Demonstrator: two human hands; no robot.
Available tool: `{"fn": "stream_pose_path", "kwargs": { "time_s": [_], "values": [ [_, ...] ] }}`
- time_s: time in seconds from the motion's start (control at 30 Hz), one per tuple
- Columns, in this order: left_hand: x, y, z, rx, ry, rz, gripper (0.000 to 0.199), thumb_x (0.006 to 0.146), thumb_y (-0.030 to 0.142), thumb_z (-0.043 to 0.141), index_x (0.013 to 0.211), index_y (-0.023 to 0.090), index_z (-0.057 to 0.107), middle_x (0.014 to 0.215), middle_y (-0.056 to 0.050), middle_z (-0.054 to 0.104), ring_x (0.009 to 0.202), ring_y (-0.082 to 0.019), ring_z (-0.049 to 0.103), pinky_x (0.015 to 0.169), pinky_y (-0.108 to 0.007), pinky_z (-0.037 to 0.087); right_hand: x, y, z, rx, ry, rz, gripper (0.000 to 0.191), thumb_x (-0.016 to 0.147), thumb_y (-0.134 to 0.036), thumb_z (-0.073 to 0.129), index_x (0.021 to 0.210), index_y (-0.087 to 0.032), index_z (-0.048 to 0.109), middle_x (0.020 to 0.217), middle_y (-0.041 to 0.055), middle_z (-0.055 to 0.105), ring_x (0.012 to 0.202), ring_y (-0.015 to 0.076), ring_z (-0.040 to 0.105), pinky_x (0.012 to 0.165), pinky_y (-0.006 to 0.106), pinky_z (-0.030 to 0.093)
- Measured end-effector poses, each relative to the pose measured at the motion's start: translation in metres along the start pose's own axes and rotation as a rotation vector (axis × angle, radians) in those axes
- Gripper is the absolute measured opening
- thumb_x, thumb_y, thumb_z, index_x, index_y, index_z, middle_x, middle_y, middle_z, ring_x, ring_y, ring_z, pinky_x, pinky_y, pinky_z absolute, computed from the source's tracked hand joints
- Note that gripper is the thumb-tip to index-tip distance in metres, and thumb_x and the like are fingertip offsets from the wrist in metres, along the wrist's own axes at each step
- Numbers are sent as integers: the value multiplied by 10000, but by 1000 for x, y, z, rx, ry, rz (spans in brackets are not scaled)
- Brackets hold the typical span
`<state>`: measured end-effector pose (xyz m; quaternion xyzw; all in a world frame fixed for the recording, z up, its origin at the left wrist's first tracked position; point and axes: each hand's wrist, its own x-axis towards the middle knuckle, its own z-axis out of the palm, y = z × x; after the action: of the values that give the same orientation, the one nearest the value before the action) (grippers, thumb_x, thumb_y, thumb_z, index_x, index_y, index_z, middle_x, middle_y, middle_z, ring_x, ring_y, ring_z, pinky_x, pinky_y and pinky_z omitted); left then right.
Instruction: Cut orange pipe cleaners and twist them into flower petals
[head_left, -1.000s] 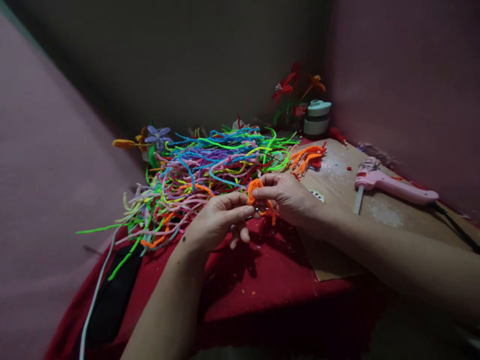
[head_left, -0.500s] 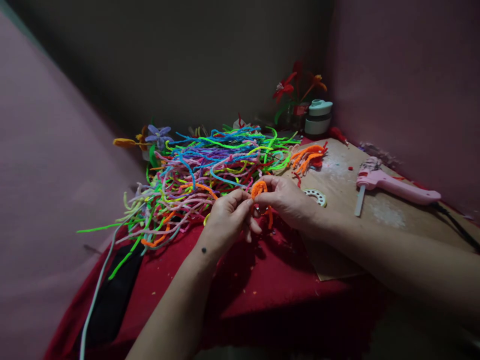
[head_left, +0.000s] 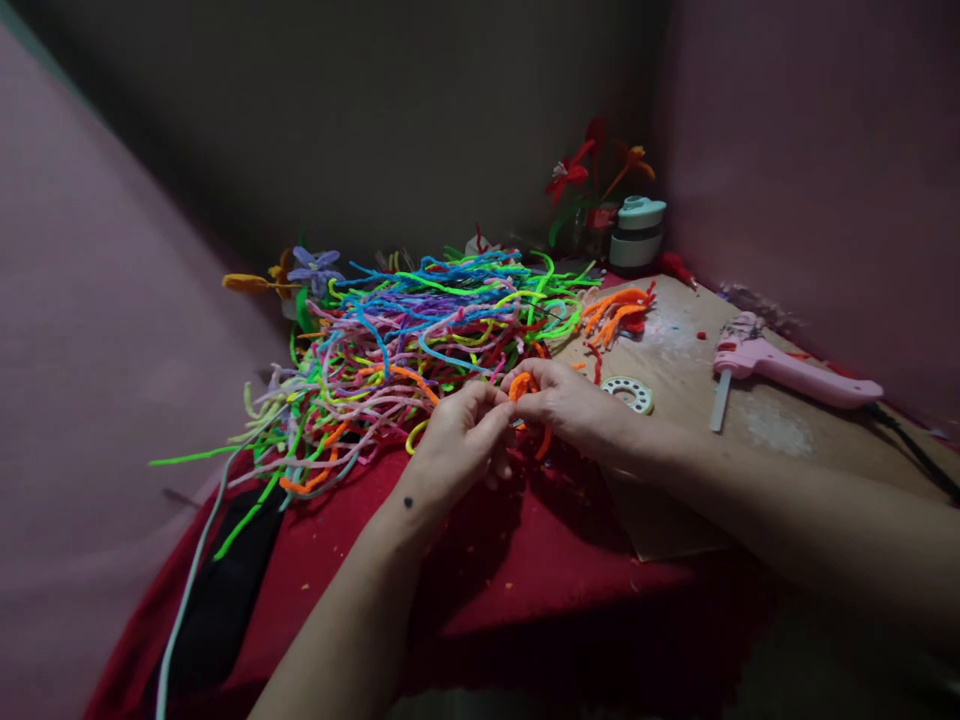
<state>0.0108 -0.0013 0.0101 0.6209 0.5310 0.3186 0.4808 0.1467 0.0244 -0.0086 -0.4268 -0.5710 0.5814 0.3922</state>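
An orange pipe cleaner (head_left: 520, 386), bent into a loop with a tail hanging below, is pinched between the thumb and fingers of my right hand (head_left: 559, 398). My left hand (head_left: 466, 425) meets it from the left, thumb and forefinger pressed together at the loop's edge. The exact spot the left fingertips grip is partly hidden. Just behind both hands spreads a big heap of many-coloured pipe cleaners (head_left: 405, 335).
A pink glue gun (head_left: 802, 375) lies on brown board (head_left: 690, 480) at right, near a white ring with holes (head_left: 637, 393) and orange pieces (head_left: 615, 315). Fuzzy flowers (head_left: 570, 175) and a pale-green-lidded container (head_left: 637, 235) stand behind. A white cable (head_left: 191, 580) crosses a black object (head_left: 225, 610).
My right hand has turned slightly and closed further over the orange loop, so less of it shows. Both hands stay together in nearly the same place.
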Motion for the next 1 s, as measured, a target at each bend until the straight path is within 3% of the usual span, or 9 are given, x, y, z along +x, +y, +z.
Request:
{"fn": "stream_pose_path", "kwargs": {
  "time_s": [0.2, 0.33, 0.47, 0.53, 0.6, 0.67, 0.73, 0.87, 1.0],
  "values": [
    [-1, -1, 1, 98, 17, -35, 84, 770, 241, 511, 727, 174, 484, 463, 64, 528, 297, -75, 481, 263, -131, 310, 2, 1, -2, -85, -15, -1, 141, 556, -117, 511, 680, -175, 475, 576, -17, 534, 508, 107, 478, 472, 228, 337],
    [0, -4, 3, 60, 99, -10, 61, 762, 214, 488, 714, 186, 463, 470, 68, 541, 282, -83, 477, 252, -150, 330, 1, 0, -1, 5, -51, -12, 141, 580, -99, 494, 704, -166, 503, 566, -14, 543, 498, 110, 488, 469, 228, 339],
    [0, 0, -1, -5, 107, -9, 83, 764, 234, 496, 715, 183, 452, 498, 57, 560, 281, -92, 482, 256, -175, 354, 3, 0, -1, 103, -76, -23, 172, 588, -96, 520, 750, -153, 530, 602, -8, 565, 519, 107, 501, 497, 228, 357],
    [0, 3, -6, -35, 124, 13, 97, 771, 243, 495, 710, 178, 458, 487, 52, 563, 285, -93, 484, 269, -180, 368, 5, -1, -3, 3, -141, -40, 107, 629, -146, 552, 734, -141, 565, 619, -5, 566, 537, 101, 491, 507, 225, 348],
    [0, 5, -12, -50, 157, 36, 115, 777, 246, 496, 695, 173, 463, 458, 53, 553, 289, -90, 482, 283, -177, 376, 6, -2, -6, -236, -184, -88, 74, 674, -197, 559, 674, -135, 599, 579, -16, 531, 523, 89, 449, 493, 223, 311],
    [1, 6, -16, -48, 190, 47, 120, 775, 241, 502, 685, 172, 464, 427, 60, 537, 289, -87, 477, 293, -173, 383, 6, -3, -10, -455, -185, -146, 134, 704, -221, 558, 607, -140, 603, 516, -34, 474, 487, 76, 397, 470, 224, 270],
    [2, 5, -18, -47, 210, 52, 109, 768, 233, 509, 688, 175, 461, 434, 63, 541, 290, -89, 482, 292, -175, 385, 6, -5, -12, -492, -204, -140, 187, 721, -248, 570, 567, -143, 587, 465, -48, 429, 437, 63, 357, 438, 222, 246],
    [3, 3, -19, -32, 231, 69, 95, 763, 220, 503, 695, 182, 450, 483, 62, 560, 291, -90, 492, 281, -176, 372, 4, -9, -13, -77, -252, -44, 197, 753, -289, 578, 623, -141, 580, 507, -26, 542, 415, 68, 463, 434, 209, 353],
    [2, 3, -16, 5, 242, 84, 79, 773, 209, 485, 708, 183, 450, 490, 64, 557, 295, -96, 499, 282, -185, 379, 3, -10, -11, 319, -133, -167, 129, 726, -259, 635, 758, -143, 590, 656, 12, 648, 535, 93, 584, 557, 236, 479]
  ]
}}
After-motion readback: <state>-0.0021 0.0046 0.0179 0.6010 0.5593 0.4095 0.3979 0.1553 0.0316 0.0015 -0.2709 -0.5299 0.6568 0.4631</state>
